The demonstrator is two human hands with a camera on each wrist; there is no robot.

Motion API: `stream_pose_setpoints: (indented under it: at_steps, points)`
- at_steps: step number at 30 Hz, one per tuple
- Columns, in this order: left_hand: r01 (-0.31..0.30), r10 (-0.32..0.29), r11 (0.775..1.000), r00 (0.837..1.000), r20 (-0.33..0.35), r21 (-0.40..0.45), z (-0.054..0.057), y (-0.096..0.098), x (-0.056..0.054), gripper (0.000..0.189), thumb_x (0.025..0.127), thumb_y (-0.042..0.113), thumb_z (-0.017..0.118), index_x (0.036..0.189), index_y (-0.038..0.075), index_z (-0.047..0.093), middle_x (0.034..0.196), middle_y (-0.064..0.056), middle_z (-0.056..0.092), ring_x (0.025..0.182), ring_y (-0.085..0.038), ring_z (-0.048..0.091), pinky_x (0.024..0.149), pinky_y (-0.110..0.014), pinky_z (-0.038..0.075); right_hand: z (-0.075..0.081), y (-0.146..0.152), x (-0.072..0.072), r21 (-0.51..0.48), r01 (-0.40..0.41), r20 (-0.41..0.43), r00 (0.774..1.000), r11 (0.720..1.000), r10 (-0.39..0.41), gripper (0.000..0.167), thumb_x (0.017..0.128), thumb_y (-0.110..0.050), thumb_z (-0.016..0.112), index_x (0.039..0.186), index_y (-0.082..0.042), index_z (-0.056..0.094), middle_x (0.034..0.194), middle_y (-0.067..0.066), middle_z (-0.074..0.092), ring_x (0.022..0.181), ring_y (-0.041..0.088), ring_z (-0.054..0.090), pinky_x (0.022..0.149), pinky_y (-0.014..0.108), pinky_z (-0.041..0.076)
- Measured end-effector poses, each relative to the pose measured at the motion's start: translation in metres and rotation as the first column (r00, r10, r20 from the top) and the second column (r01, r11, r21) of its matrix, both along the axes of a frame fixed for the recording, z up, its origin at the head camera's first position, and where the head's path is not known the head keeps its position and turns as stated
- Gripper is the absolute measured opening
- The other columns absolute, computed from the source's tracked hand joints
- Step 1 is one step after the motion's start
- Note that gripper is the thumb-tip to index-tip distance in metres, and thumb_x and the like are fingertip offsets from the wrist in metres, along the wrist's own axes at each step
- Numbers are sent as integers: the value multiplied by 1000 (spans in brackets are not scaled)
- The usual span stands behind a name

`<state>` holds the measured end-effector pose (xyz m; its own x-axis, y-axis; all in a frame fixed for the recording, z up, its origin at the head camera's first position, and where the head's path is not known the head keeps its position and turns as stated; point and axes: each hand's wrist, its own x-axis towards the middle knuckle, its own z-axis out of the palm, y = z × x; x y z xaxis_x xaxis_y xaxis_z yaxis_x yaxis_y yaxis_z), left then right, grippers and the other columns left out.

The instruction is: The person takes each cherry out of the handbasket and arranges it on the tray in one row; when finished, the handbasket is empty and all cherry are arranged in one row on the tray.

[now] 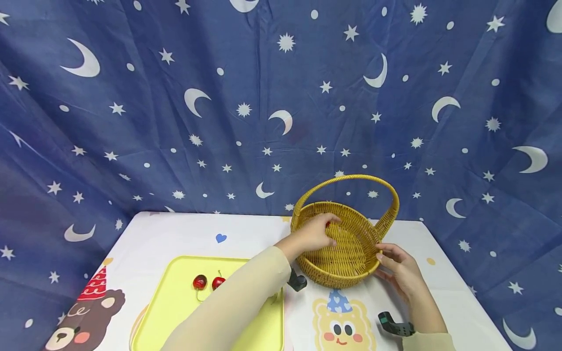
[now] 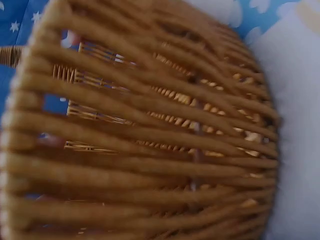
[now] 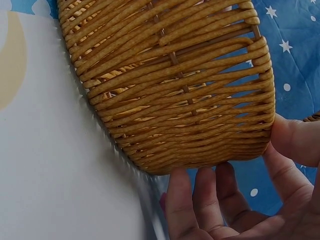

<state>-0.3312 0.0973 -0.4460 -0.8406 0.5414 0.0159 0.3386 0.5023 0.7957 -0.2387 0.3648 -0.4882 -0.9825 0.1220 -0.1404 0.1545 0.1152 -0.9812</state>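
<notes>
A yellow-brown woven basket [image 1: 347, 251] with a tall arched handle stands toward the back right of the table. My left hand [image 1: 313, 234] reaches over its near-left rim into the bowl, fingers bent, with a bit of a red cherry [image 1: 327, 224] showing beneath them. In the left wrist view the weave of the basket [image 2: 150, 115] fills most of the picture and hides that hand's grip. On the opposite side, my right hand [image 1: 401, 270] grips the basket's right edge; the right wrist view shows its thumb [image 3: 297, 140] at the rim and other fingers against the wall.
Left of the basket lies a yellow tray [image 1: 171, 302], partly covered by my left sleeve [image 1: 237, 302]. Two red cherries with stems, one a dark cherry [image 1: 199, 282], sit in it. A blue star-and-moon curtain [image 1: 246, 146] hangs behind the table [image 1: 175, 234], which has a printed white cover.
</notes>
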Motion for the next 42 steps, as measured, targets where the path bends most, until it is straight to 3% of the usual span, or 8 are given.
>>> stream_pose_setpoints:
  at_steps: [9, 12, 13, 18, 27, 31, 36, 42]
  points:
    - [-118, 121, 992, 989, 83, -46, -20, 18, -22, 72, 93, 2, 77, 159, 20, 53, 170, -6, 42, 146, -29, 54, 80, -34, 50, 0, 0, 0, 1, 5, 8, 1000, 1000, -5, 27, 106, -15, 68, 133, -10, 67, 117, -10, 65, 106, 8, 66, 89, 34, 62]
    - [-129, 134, 990, 986, 103, -55, -22, 21, -26, 71, 94, 3, 76, 159, 20, 53, 173, -4, 37, 150, -30, 49, 79, -34, 48, 0, 0, 0, 4, 9, 10, 1000, 1000, -9, 26, 106, -15, 69, 132, -11, 68, 116, -9, 65, 105, 8, 66, 89, 34, 62]
    - [-132, 137, 990, 984, 115, -52, -23, 22, -28, 71, 94, 2, 76, 159, 20, 53, 172, -5, 39, 142, -31, 55, 77, -35, 47, 0, 0, 0, 4, 10, 10, 1000, 1000, -10, 26, 106, -15, 69, 132, -11, 68, 116, -9, 65, 105, 8, 66, 89, 33, 63]
    - [-116, 130, 985, 986, 105, -130, -27, 21, -29, 70, 90, 0, 76, 154, 24, 60, 150, -4, 64, 131, -32, 55, 84, -35, 45, 0, -2, 0, 4, 7, 14, 1000, 1000, -7, 28, 106, -15, 68, 133, -9, 66, 115, -7, 63, 104, 9, 67, 90, 33, 63]
    - [78, -64, 989, 992, 111, -123, -30, 22, -27, 62, 88, -5, 78, 144, 20, 70, 146, -3, 68, 124, -20, 65, 96, -28, 52, -2, 1, -2, 13, 7, 19, 1000, 1000, -7, 27, 107, -16, 68, 133, -11, 67, 117, -8, 64, 106, 8, 66, 90, 34, 63]
    - [137, -122, 980, 987, 105, -144, -29, 23, -26, 51, 88, -5, 79, 135, 17, 75, 132, -2, 75, 121, -18, 68, 104, -29, 54, -1, 2, -2, 10, -2, 13, 1000, 1000, 2, 27, 107, -16, 68, 133, -12, 67, 118, -8, 64, 107, 9, 66, 90, 34, 63]
    - [160, -154, 972, 987, 49, -174, -30, 23, -25, 29, 89, -6, 79, 110, 15, 79, 111, -1, 75, 98, -13, 65, 87, -27, 53, 0, 2, -2, 0, -1, 12, 1000, 1000, 1, 26, 107, -15, 67, 133, -12, 67, 117, -8, 64, 107, 10, 66, 91, 35, 63]
    - [150, -157, 967, 987, -18, -204, -30, 23, -25, 30, 93, 0, 79, 118, 16, 79, 119, -1, 77, 108, -13, 68, 93, -24, 55, -2, 0, -2, 2, 3, 20, 1000, 1000, -3, 25, 106, -14, 68, 132, -14, 68, 117, -10, 64, 106, 8, 65, 91, 35, 62]
